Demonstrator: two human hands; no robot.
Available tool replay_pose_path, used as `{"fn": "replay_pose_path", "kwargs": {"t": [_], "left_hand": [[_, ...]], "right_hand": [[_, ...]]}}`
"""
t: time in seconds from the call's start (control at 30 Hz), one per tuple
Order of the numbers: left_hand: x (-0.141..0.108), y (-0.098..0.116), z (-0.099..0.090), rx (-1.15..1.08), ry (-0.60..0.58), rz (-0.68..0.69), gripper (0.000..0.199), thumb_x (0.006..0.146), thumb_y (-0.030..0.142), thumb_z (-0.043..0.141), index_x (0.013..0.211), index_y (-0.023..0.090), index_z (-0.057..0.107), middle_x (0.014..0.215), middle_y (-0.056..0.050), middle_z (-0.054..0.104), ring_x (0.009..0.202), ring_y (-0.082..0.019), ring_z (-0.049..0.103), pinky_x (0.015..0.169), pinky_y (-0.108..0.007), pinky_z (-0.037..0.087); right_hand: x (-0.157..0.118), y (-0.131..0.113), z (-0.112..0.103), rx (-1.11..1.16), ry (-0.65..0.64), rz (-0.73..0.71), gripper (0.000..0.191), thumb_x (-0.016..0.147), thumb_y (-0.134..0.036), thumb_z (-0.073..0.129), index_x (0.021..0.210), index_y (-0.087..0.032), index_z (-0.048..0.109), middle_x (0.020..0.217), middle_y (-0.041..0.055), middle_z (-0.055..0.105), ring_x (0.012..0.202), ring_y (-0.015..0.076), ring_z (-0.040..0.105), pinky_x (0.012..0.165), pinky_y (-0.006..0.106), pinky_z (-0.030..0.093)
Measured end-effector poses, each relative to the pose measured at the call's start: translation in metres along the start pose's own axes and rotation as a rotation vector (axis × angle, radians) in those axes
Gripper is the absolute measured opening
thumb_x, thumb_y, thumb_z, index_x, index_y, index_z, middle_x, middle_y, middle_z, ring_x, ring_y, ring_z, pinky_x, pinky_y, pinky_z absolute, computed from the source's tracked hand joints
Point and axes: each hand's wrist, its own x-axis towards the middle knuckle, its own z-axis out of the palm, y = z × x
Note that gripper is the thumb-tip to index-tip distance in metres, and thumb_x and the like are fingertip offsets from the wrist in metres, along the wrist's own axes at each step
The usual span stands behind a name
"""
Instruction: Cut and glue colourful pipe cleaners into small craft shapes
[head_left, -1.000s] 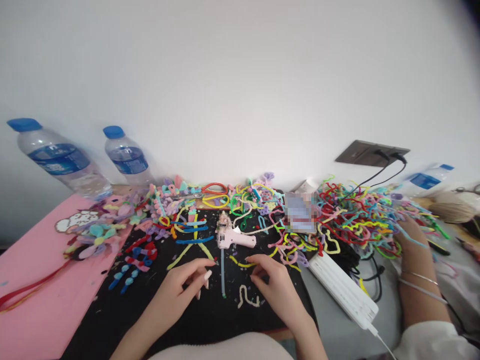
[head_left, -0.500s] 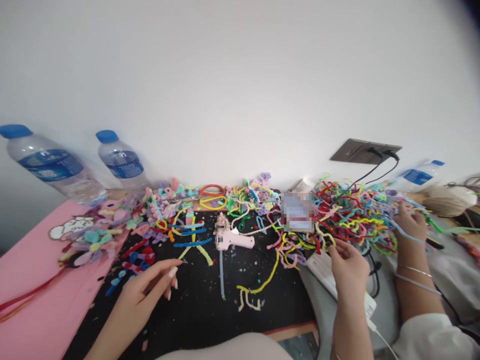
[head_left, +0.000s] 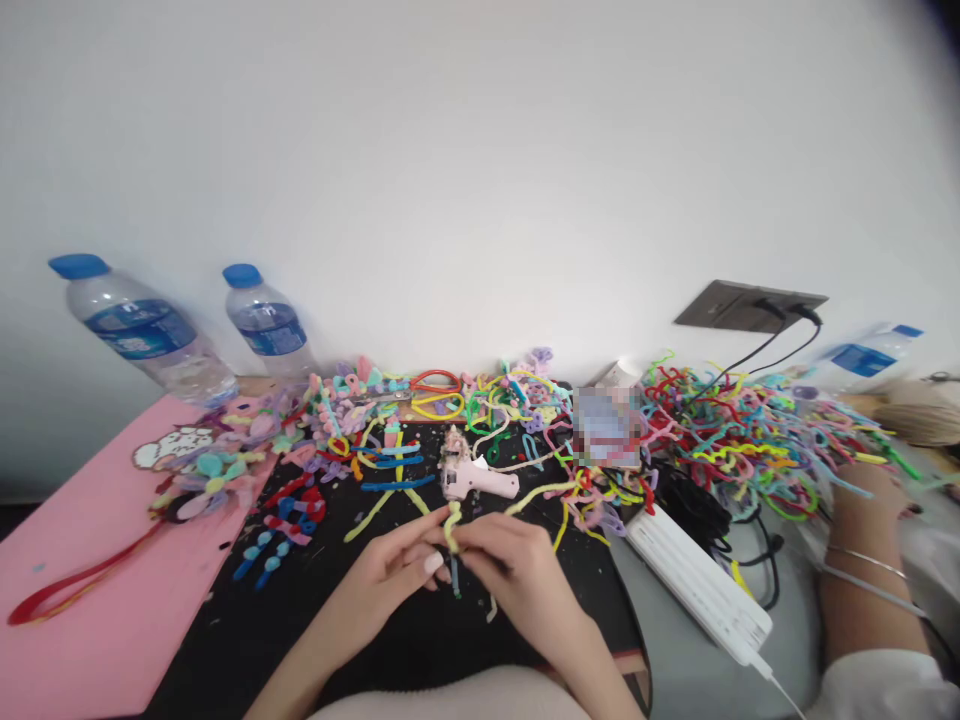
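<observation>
Low in the middle of the head view, my left hand point(head_left: 394, 570) and my right hand point(head_left: 525, 575) meet over the black mat. Between their fingertips is a pale yellow pipe cleaner point(head_left: 453, 525), bent near its end, and both hands are closed on it. Just beyond them lies a pink glue gun point(head_left: 484, 480), its glue stick partly hidden by my fingers. Left of the gun, blue pipe cleaner pieces point(head_left: 397, 485) lie across yellow-green ones. Red and blue twisted pieces point(head_left: 296, 515) rest farther left.
A large heap of pipe cleaners point(head_left: 742, 430) fills the right back, where a co-worker's arm point(head_left: 870, 550) reaches in. A white power strip point(head_left: 701, 580) lies on the right. Orange- and yellow-handled scissors point(head_left: 437, 403) and two water bottles point(head_left: 142, 330) stand near the wall.
My right hand has moved left from the heap to the middle, and my left hand has moved right to meet it. Both now hold the pale yellow pipe cleaner. The view has shifted slightly.
</observation>
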Motion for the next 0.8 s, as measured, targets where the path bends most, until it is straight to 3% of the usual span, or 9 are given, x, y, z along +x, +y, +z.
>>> {"fn": "replay_pose_path", "kwargs": {"t": [0.1,0.2,0.33,0.43,0.6,0.7,0.8], "left_hand": [[0.006,-0.001,0.005,-0.024,0.105,-0.026,0.036,0.082,0.038,0.059,0.112,0.020,0.066,0.092,-0.006,0.069,0.078,-0.018,0.063,0.072,-0.030,0.053],[0.009,-0.003,0.006,-0.011,0.182,-0.014,0.030,0.082,0.040,0.057,0.097,0.017,0.070,0.087,-0.006,0.068,0.074,-0.018,0.062,0.068,-0.029,0.053],[0.010,-0.005,0.006,-0.024,0.162,0.064,0.027,0.079,0.037,0.061,0.096,0.018,0.069,0.102,-0.008,0.066,0.083,-0.020,0.062,0.074,-0.030,0.052],[0.009,-0.005,0.007,-0.013,0.110,0.113,0.022,0.073,0.031,0.068,0.091,0.019,0.069,0.102,-0.007,0.065,0.088,-0.020,0.061,0.078,-0.029,0.050],[0.009,-0.003,0.009,0.001,0.203,0.126,0.014,0.078,0.030,0.064,0.075,0.016,0.067,0.086,-0.004,0.064,0.066,-0.013,0.055,0.062,-0.023,0.045],[0.008,-0.005,0.007,-0.140,0.306,0.106,0.017,0.080,0.033,0.062,0.081,0.016,0.064,0.074,-0.001,0.062,0.056,-0.010,0.051,0.057,-0.022,0.043],[0.002,-0.007,0.003,-0.297,0.333,0.076,0.020,0.080,0.036,0.063,0.083,0.016,0.060,0.069,0.001,0.061,0.055,-0.010,0.053,0.056,-0.022,0.044]], "right_hand": [[0.006,-0.004,0.010,0.034,-0.156,-0.021,0.023,0.086,-0.008,0.052,0.091,-0.023,0.069,0.090,0.0031,0.069,0.084,0.0162,0.065,0.078,0.026,0.050],[0.007,-0.002,0.011,0.067,-0.202,0.017,0.029,0.082,-0.002,0.052,0.094,-0.023,0.067,0.093,0.0021,0.070,0.089,0.0165,0.065,0.083,0.028,0.049],[0.005,0.005,0.013,0.175,-0.140,0.120,0.028,0.082,-0.005,0.053,0.102,-0.022,0.061,0.093,0.0014,0.070,0.085,0.0158,0.067,0.079,0.027,0.051],[0.006,0.008,0.016,0.072,-0.120,0.091,0.018,0.086,-0.010,0.052,0.091,-0.021,0.065,0.083,0.0006,0.069,0.075,0.0144,0.065,0.070,0.025,0.050],[0.007,0.008,0.019,-0.014,-0.135,0.016,0.018,0.087,-0.013,0.053,0.086,-0.022,0.068,0.081,0.0021,0.068,0.075,0.0156,0.063,0.070,0.026,0.049],[0.006,0.011,0.021,0.094,0.008,0.092,0.014,0.083,-0.014,0.055,0.085,-0.021,0.066,0.081,0.0020,0.069,0.074,0.0158,0.064,0.069,0.026,0.051],[0.002,0.018,0.023,0.265,0.251,0.289,0.006,0.081,-0.022,0.057,0.074,-0.021,0.057,0.064,-0.0017,0.059,0.055,0.0130,0.058,0.053,0.023,0.049]]}}
